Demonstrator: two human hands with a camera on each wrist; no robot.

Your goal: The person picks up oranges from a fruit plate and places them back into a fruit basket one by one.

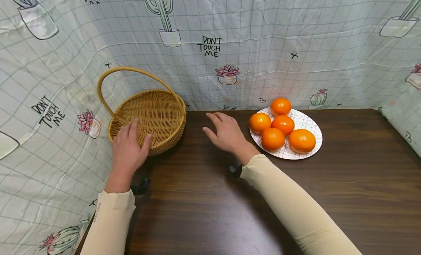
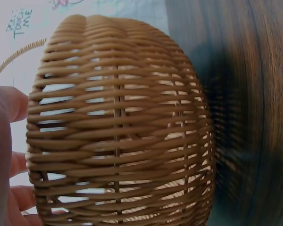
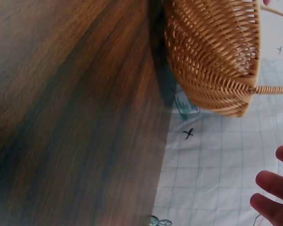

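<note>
A round wicker basket (image 1: 159,112) with a tall arched handle (image 1: 138,70) stands at the back left of the table. My left hand (image 1: 127,149) is over its near rim, fingers reaching across the opening. In the left wrist view, fingertips (image 2: 20,162) show right at the rim of the woven wall (image 2: 122,117). Between basket and plate, my right hand (image 1: 228,133) hovers with relaxed fingers spread, holding nothing. Several oranges (image 1: 273,139) sit on a white checked plate (image 1: 310,125) to its right. The right wrist view shows its fingertips (image 3: 273,183) apart from the basket (image 3: 214,56).
The dark wooden table (image 1: 197,211) runs up to a white checked cloth (image 1: 204,76) with cactus prints, which hangs behind and on both sides. Dark wrist devices are strapped under both sleeves, the right sleeve (image 1: 292,204) crossing in front of the plate.
</note>
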